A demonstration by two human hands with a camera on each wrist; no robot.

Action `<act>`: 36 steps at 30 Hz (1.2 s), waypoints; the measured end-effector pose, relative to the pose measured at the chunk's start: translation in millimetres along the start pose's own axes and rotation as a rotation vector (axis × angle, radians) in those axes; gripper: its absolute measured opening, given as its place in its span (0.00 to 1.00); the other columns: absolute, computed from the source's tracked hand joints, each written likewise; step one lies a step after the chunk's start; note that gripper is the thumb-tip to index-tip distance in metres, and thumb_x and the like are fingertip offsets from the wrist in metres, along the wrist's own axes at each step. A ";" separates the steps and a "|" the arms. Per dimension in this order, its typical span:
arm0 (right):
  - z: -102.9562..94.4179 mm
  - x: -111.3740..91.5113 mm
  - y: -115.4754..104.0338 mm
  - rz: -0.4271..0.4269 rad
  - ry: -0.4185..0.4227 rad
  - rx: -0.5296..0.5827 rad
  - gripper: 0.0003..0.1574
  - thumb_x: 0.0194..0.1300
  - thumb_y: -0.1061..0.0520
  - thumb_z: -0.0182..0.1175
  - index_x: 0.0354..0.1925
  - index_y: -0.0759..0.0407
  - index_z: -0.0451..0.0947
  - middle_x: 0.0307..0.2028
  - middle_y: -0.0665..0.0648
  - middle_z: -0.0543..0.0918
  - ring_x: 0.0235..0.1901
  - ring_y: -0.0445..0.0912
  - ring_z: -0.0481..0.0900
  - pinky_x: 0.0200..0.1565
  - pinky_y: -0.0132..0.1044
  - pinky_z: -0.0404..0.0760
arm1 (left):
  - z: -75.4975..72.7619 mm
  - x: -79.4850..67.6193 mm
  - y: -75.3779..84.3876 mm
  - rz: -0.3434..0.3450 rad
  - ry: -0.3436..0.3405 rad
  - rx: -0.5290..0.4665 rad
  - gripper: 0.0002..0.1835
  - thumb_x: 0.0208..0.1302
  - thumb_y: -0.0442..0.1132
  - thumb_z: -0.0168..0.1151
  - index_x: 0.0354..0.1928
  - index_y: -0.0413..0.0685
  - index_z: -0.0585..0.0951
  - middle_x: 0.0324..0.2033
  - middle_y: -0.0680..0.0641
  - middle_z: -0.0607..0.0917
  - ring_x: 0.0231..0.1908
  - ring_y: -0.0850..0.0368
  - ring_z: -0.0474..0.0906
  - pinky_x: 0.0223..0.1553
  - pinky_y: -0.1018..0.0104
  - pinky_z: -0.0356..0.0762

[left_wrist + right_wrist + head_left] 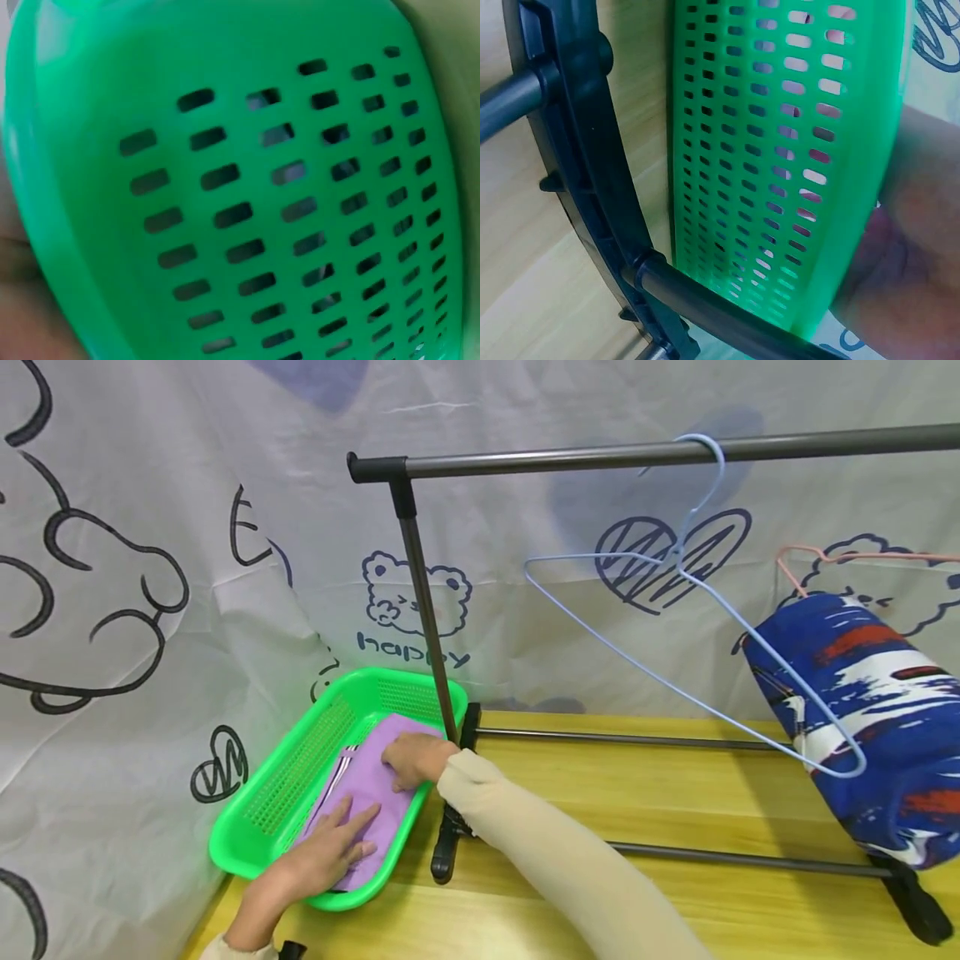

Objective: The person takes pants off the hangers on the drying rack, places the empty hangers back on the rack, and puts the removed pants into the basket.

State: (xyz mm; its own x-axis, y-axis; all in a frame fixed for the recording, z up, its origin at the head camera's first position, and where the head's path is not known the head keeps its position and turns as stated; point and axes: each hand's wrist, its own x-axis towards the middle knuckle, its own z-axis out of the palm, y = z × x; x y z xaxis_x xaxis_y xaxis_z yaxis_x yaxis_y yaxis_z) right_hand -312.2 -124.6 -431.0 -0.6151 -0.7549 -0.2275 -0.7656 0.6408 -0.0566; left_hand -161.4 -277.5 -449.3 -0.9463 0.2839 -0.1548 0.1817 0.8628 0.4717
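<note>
A folded lilac garment [386,752] with a black-and-white striped edge lies in a green plastic basket [240,852]. My left hand [318,856] rests on its near part with the fingers spread. Farther back, my right hand [420,760] reaches over the basket's right rim and touches the cloth with bent fingers; whether they pinch it is hidden. In the left wrist view the basket's perforated wall [247,217] fills most of the picture. The right wrist view has the other side of the basket [780,150], with the blurred right hand [907,277] behind its rim.
A dark metal clothes rack [540,461] stands right of the basket, its upright close to my right wrist. From its bar hangs a light-blue hanger [622,652]. A blue, white and red patterned garment [870,718] hangs on a pink hanger [885,557] at the right.
</note>
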 end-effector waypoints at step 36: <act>-46.7 -102.7 9.1 -0.250 0.577 0.123 0.25 0.75 0.62 0.59 0.68 0.57 0.75 0.65 0.58 0.78 0.63 0.49 0.78 0.60 0.38 0.79 | -24.4 8.4 25.5 0.328 0.529 0.182 0.14 0.68 0.33 0.67 0.55 0.42 0.86 0.54 0.40 0.85 0.56 0.39 0.81 0.57 0.42 0.78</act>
State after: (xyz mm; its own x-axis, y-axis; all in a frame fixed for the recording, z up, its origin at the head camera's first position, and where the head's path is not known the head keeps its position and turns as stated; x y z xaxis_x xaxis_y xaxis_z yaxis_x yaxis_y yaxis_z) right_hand -264.8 -47.7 -362.8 -0.4495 -0.8151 0.3653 -0.8929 0.4212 -0.1590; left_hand -171.3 -263.3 -417.4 -0.8294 0.3408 0.4426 0.4822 0.8367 0.2595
